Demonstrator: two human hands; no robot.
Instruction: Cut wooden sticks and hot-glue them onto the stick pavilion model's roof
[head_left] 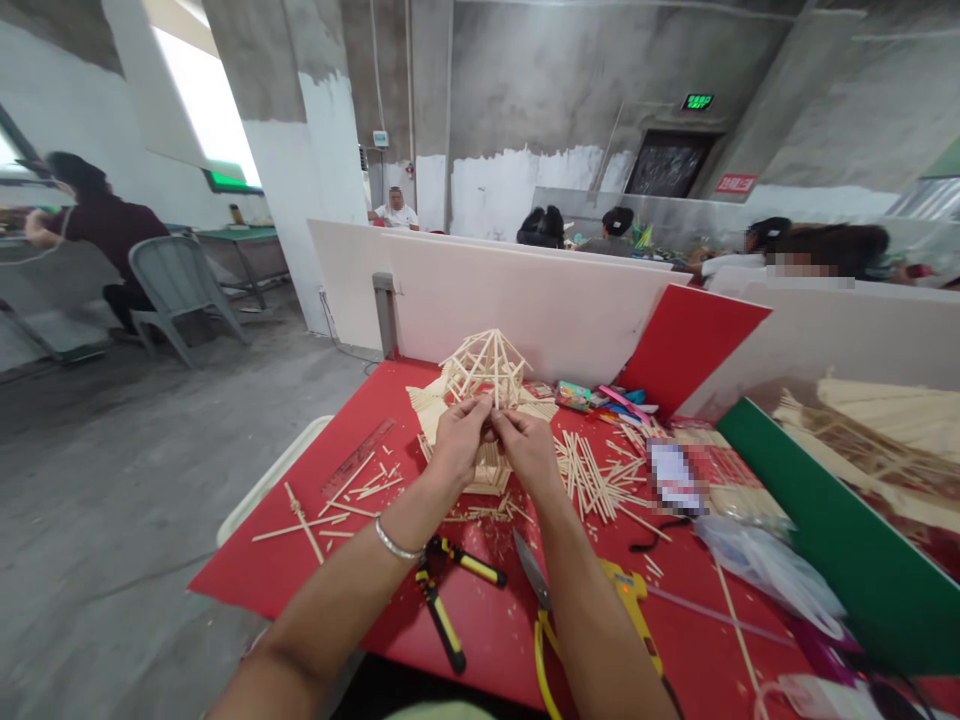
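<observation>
1. At the far left, well away from the table, a person (97, 225) sits with their back to a grey chair (176, 280).
2. On the left part of the red table (247, 575) lie a ruler (358, 457) and a few loose sticks (330, 505), scattered and partly crossed.
3. The left hand (459, 435), with a bracelet (396, 547) on its wrist, reaches forward with its fingers curled. Its fingertips are pinched on the front of the stick model (487, 375).
4. The stick model stands at the middle of the table's far edge, close to the white partition (525, 300). It has a latticed dome on top and a stacked base below.
5. Yellow-handled pliers (442, 600) lie near the table's front edge, beneath the left forearm.
6. The right hand (527, 445) meets the left at the same spot. Its fingers are also closed on the model, fingertips touching those of the left.
7. Scissors (536, 580) lie beside the right forearm, with a yellow glue gun (630, 590) just right of it.
8. A pile of sticks (592, 475) is spread out right of the hands.
9. Farther right, a red board (686, 345) leans upright, and a green board (825, 530) runs along the table's edge above a clear plastic bag (765, 565).
</observation>
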